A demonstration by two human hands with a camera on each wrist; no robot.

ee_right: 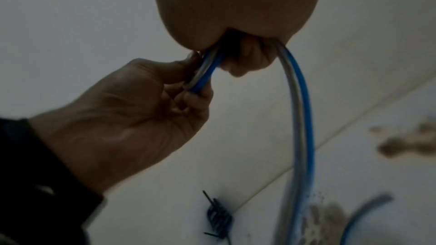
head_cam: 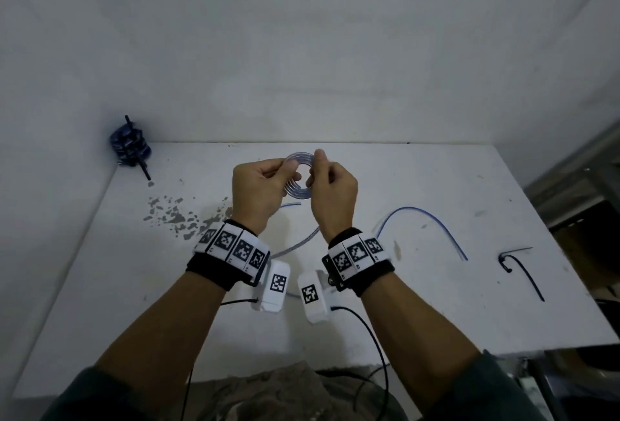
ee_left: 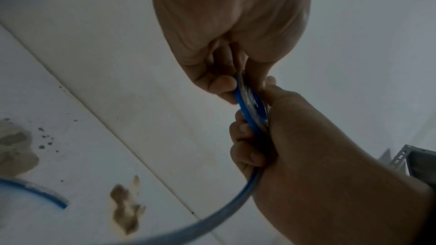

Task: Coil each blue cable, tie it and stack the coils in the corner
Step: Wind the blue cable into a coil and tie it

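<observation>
Writing: none legible; wristbands (head_cam: 231,248) carry coded squares only. Blue cable (head_cam: 298,175), part-coiled, raised above table (head_cam: 436,192): my left hand (head_cam: 260,190) and right hand (head_cam: 333,199) both pinch the loops. Finished coils (head_cam: 131,147): far-left corner.

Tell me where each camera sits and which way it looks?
Head: on the person's head, looking forward and down at the table; shows both forearms, the left hand and right hand holding the coil.
Left wrist: looks along the left hand at its fingers on the blue cable; the right hand shows too.
Right wrist: looks along the right hand; the left hand shows too.
Shared: head and right wrist both show the stack of tied coils.
</observation>
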